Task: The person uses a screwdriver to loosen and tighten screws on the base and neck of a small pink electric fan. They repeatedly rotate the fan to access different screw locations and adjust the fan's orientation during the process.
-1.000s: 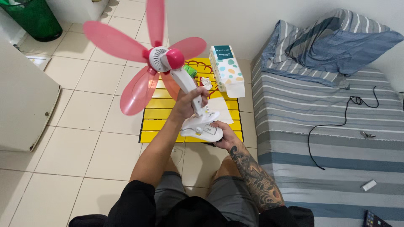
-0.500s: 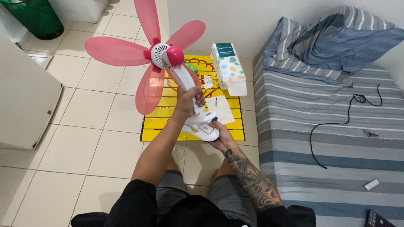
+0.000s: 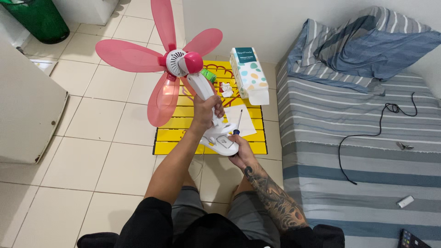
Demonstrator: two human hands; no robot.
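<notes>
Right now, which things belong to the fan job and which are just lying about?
In use:
- pink fan, left hand on its white stem
- white base, right hand under it
- screwdriver by the right hand
- small parts and white paper on the yellow mat

Lying about:
- tissue box
- black cable on the bed
- pillow
- green bin

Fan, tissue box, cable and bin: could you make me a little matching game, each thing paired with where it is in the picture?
Things:
1. pink fan
2. tissue box
3. black cable
4. green bin

Places:
A. lying on the striped bed
B. top-left corner, on the tiled floor
C. standing on the yellow slatted board
D. neck gripped by the left hand, base by the right hand

Pairs: 1-D, 2-C, 3-A, 4-B
</notes>
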